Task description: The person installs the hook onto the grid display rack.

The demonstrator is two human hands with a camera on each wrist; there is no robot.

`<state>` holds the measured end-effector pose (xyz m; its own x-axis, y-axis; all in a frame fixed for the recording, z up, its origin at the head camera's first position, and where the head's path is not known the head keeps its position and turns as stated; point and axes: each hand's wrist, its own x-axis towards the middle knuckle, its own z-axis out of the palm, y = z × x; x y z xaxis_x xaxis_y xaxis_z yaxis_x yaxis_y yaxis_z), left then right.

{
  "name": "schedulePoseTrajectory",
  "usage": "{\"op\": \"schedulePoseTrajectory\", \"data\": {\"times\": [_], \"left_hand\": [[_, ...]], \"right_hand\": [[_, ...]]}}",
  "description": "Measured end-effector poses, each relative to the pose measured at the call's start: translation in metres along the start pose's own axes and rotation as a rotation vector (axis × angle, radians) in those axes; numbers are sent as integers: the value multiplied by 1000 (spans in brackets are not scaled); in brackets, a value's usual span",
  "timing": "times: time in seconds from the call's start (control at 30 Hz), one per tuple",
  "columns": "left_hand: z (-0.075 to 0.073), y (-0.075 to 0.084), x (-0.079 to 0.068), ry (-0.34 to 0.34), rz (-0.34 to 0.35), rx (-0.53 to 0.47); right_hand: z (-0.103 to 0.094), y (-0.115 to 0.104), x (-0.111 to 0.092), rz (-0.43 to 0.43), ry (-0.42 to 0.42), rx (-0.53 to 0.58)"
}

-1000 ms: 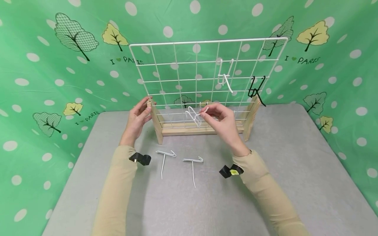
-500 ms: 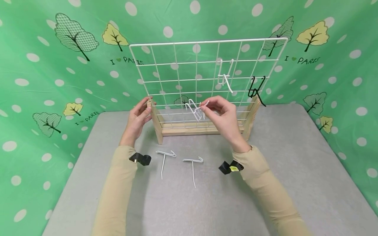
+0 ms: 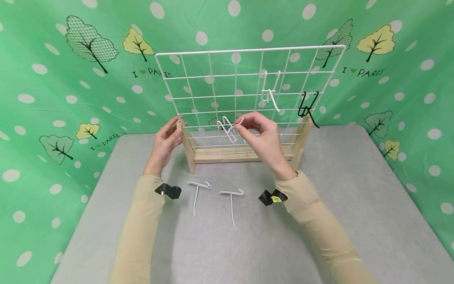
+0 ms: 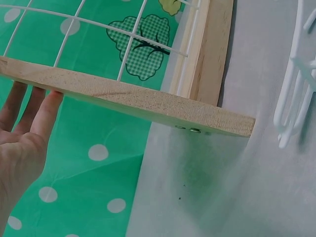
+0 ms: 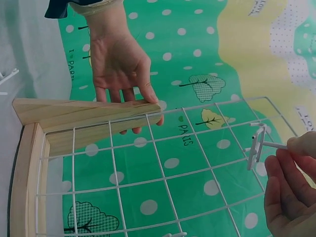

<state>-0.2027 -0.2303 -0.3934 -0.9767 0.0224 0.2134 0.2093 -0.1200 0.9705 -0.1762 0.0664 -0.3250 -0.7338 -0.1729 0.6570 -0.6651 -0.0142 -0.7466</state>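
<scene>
My left hand (image 3: 164,144) holds the left wooden upright (image 3: 187,152) of a stand. Its thumb lies on the upright and its fingers reach round behind, as the right wrist view shows. Between thumb and fingertips, my right hand (image 3: 262,136) pinches the prong of a white wire hook (image 3: 227,132). The hook's two bent ends are in front of the white wire grid (image 3: 248,50), left of the hand; whether they touch a wire I cannot tell. In the right wrist view the hook (image 5: 256,148) appears side-on by the grid.
A white hook (image 3: 274,100) and a black hook (image 3: 307,110) hang on the grid's right half. Two loose white hooks, one on the left (image 3: 198,185) and one on the right (image 3: 232,193), lie on the grey table (image 3: 220,252). Green printed cloth (image 3: 202,19) surrounds the table.
My right hand has raised the white hook, then moved it left in front of the grid. My left hand stays on the upright.
</scene>
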Motion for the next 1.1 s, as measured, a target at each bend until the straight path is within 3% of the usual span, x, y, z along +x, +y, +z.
{"op": "schedulePoseTrajectory", "data": {"times": [0.57, 1.1], "left_hand": [[-1, -1, 2, -1, 1, -5], [-2, -2, 2, -2, -3, 8]], "right_hand": [[7, -6, 18, -81, 0, -26], [8, -14, 32, -161, 53, -22]]}}
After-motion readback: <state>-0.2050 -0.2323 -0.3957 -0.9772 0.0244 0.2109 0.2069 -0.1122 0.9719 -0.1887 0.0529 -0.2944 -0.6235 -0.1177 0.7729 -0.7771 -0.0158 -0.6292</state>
